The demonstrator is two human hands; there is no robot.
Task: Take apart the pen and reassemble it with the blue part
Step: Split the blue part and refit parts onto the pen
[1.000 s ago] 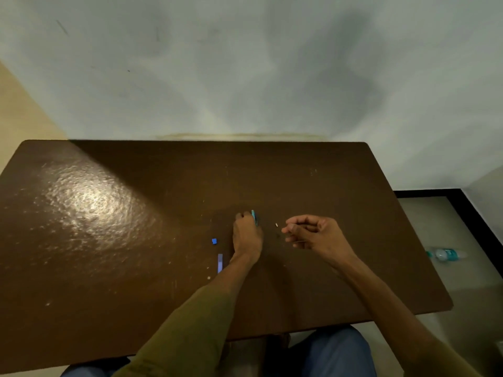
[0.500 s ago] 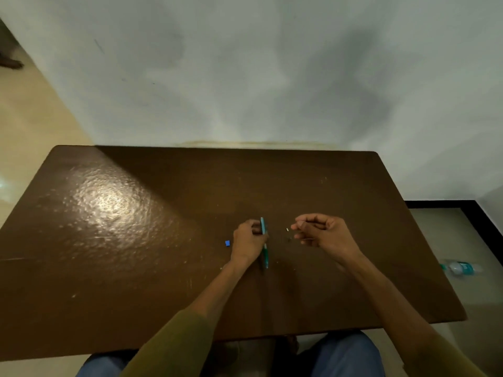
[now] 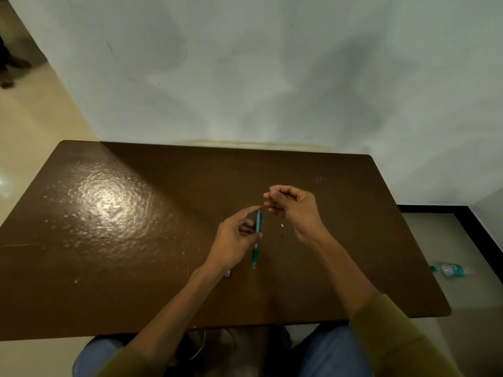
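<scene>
My left hand (image 3: 234, 240) holds a teal-blue pen body (image 3: 256, 238) upright over the middle of the brown table (image 3: 109, 268); its index finger points up and to the right. My right hand (image 3: 294, 208) hovers just right of the pen's top with fingers pinched together; what it pinches is too small to make out. A tiny white piece (image 3: 282, 225) lies on the table between the hands. A small bluish part (image 3: 228, 273) peeks out under my left wrist.
A plastic water bottle (image 3: 449, 269) lies on the floor to the right of the table. The wall stands right behind the table's far edge. My knees are under the near edge.
My left hand has picked the pen body up off the table and raised it. My right hand has lifted and moved toward the pen's top. The camera has shifted, so the table sits differently in view.
</scene>
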